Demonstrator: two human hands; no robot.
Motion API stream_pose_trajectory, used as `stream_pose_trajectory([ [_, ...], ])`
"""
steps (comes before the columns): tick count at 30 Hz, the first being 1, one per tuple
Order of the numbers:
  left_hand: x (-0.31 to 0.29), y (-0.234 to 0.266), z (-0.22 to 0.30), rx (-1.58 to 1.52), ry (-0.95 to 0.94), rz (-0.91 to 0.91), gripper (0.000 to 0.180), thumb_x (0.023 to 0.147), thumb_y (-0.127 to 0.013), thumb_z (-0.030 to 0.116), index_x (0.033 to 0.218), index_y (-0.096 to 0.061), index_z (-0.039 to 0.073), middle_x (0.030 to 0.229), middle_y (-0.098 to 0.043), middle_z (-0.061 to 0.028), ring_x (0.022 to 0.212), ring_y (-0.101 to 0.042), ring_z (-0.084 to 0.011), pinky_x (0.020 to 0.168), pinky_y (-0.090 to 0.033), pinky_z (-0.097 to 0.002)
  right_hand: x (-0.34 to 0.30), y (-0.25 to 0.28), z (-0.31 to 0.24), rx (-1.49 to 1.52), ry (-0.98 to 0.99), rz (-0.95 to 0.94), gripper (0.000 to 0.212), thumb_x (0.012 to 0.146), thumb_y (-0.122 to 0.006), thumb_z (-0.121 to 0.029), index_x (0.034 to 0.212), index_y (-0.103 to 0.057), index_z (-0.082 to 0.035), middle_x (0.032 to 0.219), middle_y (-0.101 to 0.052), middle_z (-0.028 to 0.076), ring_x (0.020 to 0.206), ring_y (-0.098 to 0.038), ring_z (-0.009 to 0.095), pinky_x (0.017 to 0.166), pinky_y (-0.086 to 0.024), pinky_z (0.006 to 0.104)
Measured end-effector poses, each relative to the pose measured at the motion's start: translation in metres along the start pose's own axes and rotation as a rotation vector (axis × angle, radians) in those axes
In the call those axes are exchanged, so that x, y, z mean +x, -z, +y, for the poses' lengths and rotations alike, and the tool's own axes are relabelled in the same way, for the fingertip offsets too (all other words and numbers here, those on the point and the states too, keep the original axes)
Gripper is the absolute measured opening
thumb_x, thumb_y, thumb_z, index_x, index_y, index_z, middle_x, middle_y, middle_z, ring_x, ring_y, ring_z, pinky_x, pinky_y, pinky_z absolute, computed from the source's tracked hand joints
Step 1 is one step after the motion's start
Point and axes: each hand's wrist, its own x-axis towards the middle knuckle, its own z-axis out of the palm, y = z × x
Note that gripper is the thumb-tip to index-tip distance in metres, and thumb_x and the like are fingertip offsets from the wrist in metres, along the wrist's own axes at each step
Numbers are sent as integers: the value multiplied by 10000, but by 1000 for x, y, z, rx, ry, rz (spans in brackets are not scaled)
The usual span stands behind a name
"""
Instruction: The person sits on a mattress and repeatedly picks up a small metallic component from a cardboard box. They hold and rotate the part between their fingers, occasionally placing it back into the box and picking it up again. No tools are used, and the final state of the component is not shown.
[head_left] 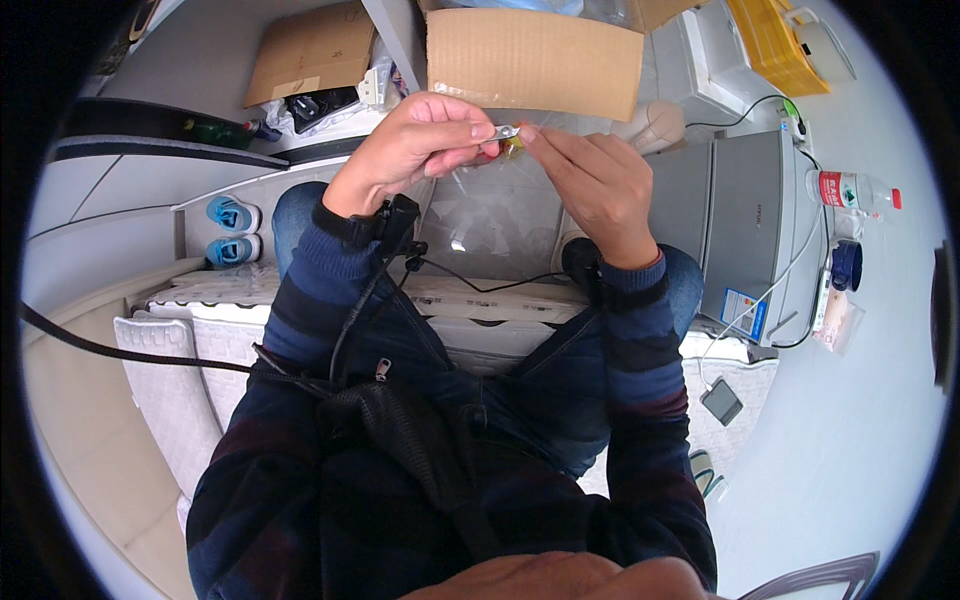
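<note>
Both my hands are raised in front of me, close together above the floor. My left hand (432, 140) pinches a small, flat silvery metal piece (506, 132) between thumb and fingers. My right hand (597, 185) is closed at the fingertips against the other end of that piece. Just below the metal, a small yellow and red bit (514, 147) shows between the hands. Whether it belongs to the piece is too small to tell, and part of it hides behind the fingers. Beyond the hands stands an open cardboard box (530, 62).
A grey fridge (745, 215) stands to the right, with a plastic bottle (850, 190) and a blue cup (846, 265) on it. A phone (721, 401) lies on the bed, attached to a white cable. Blue shoes (233, 232) rest at the left. A black cable (150, 352) runs to my body.
</note>
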Motion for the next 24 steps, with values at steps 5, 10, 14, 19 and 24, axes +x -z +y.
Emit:
stream_pose_trajectory([
  [5, 1, 8, -2, -64, 43, -36, 250, 1023, -688, 172, 1042, -740, -72, 666, -640, -10, 509, -487, -30, 643, -470, -166, 1, -1, 2, 63, 12, 26, 422, 717, -781, 7, 1123, -812, -105, 1029, -787, 10, 676, -641, 162, 580, -489, 290],
  [10, 5, 6, -9, -97, 20, -17, 245, 1033, -672, 153, 1055, -738, -83, 665, -653, -20, 497, -499, -35, 704, -531, -181, -2, -1, 1, 35, -5, 7, 357, 775, -776, -41, 1122, -805, -120, 997, -767, -13, 715, -653, 158, 614, -501, 303],
  [14, 5, 4, -9, -109, 20, -24, 246, 1037, -671, 155, 1052, -742, -80, 662, -662, -24, 489, -511, -42, 746, -560, -196, -3, -1, 3, 24, -7, 4, 353, 771, -777, -37, 1115, -804, -114, 985, -765, -7, 713, -652, 163, 617, -505, 305],
  [19, 5, 3, -9, -102, 18, 7, 251, 1037, -675, 163, 1050, -748, -77, 671, -674, -31, 482, -513, -47, 740, -562, -199, -4, -3, 3, 29, -18, 6, 364, 757, -786, -35, 1112, -804, -111, 970, -761, -6, 707, -650, 166, 616, -508, 309],
  [24, 5, 3, -9, -85, 20, 36, 252, 1037, -674, 166, 1044, -752, -74, 679, -683, -38, 483, -514, -47, 722, -558, -200, -4, -5, 5, 43, 2, 15, 397, 736, -813, 5, 1119, -792, -99, 1025, -791, 2, 666, -646, 166, 566, -484, 291],
])
